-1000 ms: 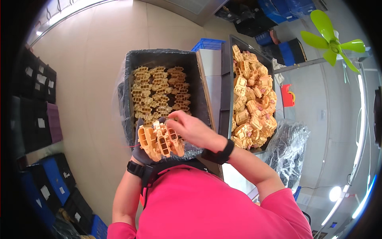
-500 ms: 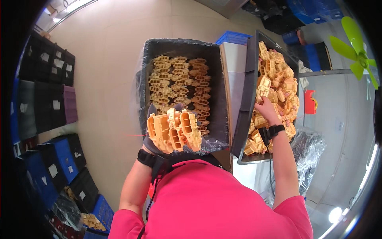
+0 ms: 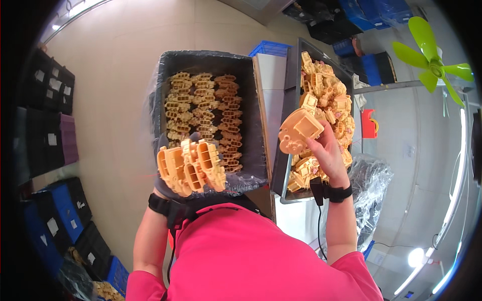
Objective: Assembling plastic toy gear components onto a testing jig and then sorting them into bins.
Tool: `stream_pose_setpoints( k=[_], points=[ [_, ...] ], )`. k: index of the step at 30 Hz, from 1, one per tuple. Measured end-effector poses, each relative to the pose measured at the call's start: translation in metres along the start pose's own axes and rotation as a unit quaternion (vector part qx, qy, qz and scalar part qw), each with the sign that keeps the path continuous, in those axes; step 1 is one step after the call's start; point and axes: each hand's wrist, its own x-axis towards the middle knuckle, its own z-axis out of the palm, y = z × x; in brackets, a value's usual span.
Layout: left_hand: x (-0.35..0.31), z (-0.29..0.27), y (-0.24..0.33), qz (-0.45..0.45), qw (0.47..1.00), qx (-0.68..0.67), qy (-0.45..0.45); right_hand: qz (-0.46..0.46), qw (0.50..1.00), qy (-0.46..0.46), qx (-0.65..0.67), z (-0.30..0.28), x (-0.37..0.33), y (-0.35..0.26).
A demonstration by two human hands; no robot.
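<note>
My gloved left hand (image 3: pixel 163 186) is closed round a bunch of several tan moulded plastic housings (image 3: pixel 193 170), held over the near end of a plastic-lined black bin (image 3: pixel 208 56). In that bin, similar housings (image 3: pixel 203 108) stand in neat rows. My bare right hand (image 3: pixel 327 153) pinches a single plastic housing (image 3: pixel 297 133), its broad face turned up, just above the left wall of a dark tray (image 3: pixel 285 118). Loose housings (image 3: pixel 331 93) lie heaped in the tray. Parts of my left fingers are hidden behind the bunch.
A green fan (image 3: pixel 436 67) stands at the right. Beside the tray lies crumpled clear plastic (image 3: pixel 369 195). Behind the bins is a blue crate (image 3: pixel 271 48). Stacked black and blue crates (image 3: pixel 63 200) line the left. A cable hangs from my right wrist.
My right hand has lifted a housing out of the heap and brought it toward me and the tray's left side. The left hand still holds its bunch; the whole view has shifted.
</note>
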Motion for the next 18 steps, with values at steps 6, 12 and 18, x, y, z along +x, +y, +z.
stream_pose_setpoints(
  k=[6, 12, 18],
  points=[
    [0.013, 0.012, -0.025, 0.055, 0.906, 0.42, 0.016, 0.005, 0.998, -0.064, -0.016, 0.035, -0.008, -0.016],
    [0.006, 0.013, -0.032, -0.076, 0.981, 0.177, 0.013, -0.041, 0.989, -0.097, -0.105, 0.053, -0.008, -0.018],
    [0.005, 0.034, -0.074, 0.025, 0.887, 0.444, -0.123, -0.069, 0.974, -0.131, -0.172, 0.07, -0.007, -0.024]
  ],
)
